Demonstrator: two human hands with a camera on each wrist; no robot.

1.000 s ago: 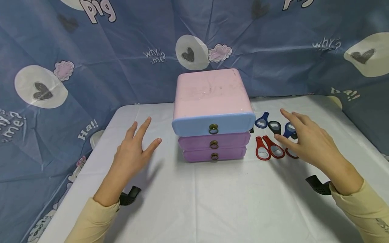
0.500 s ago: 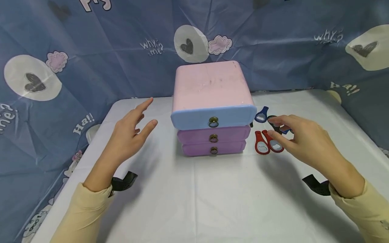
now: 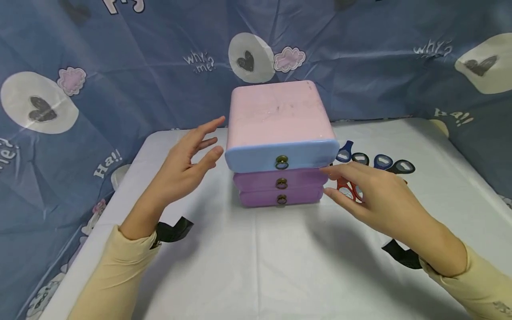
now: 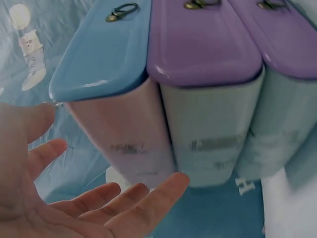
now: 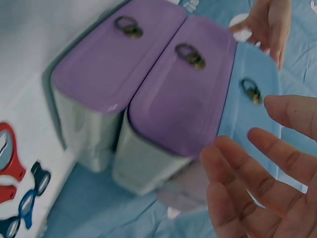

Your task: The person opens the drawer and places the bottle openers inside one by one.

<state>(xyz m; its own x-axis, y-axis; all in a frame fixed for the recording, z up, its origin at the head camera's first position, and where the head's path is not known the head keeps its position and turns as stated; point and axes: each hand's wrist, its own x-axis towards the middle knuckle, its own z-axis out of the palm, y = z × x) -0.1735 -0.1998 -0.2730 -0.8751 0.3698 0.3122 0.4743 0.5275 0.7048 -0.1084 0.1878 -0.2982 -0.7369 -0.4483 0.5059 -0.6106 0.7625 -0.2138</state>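
A small stacked drawer cabinet (image 3: pixel 278 113) stands on the table. Its top is pink, with a blue drawer front (image 3: pixel 248 158) above two purple drawer fronts (image 3: pixel 256 181), each with a bronze ring pull. All the drawers look closed. To the cabinet's left, my left hand (image 3: pixel 186 166) is raised with fingers spread and holds nothing. My right hand (image 3: pixel 372 186) is at the right side, fingertips by the purple drawers' edge; in the right wrist view its fingers (image 5: pixel 262 183) are extended and hold nothing. Whether either hand touches the cabinet, I cannot tell.
Right of the cabinet lie several small red, blue (image 3: pixel 382 162) and black (image 3: pixel 403 166) items with oval ends, some partly behind my right hand. A white cloth (image 3: pixel 256 262) covers the table. Behind it hangs a blue printed curtain (image 3: pixel 160 89).
Both hands have moved inward toward the cabinet: the left to the right, the right leftward from above the small items, more of which now show. The cabinet stays in place.
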